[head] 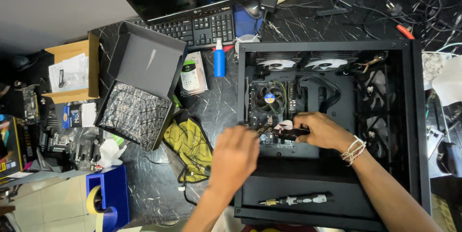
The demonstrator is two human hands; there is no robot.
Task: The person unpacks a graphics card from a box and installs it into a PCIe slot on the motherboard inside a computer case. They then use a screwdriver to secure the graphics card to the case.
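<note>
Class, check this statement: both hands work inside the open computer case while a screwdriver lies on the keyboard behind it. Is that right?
Not quite. The head view shows the screwdriver lying inside the computer case, on its near ledge, not on the keyboard. The left hand and right hand do work inside the case.

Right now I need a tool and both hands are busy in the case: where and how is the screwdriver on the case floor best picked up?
Grip the screwdriver around its thick black handle, coming down from above. It lies flat and lengthwise along the case floor, metal tip pointing left, with bare floor around it, so fingers can close across the handle's width.
</note>
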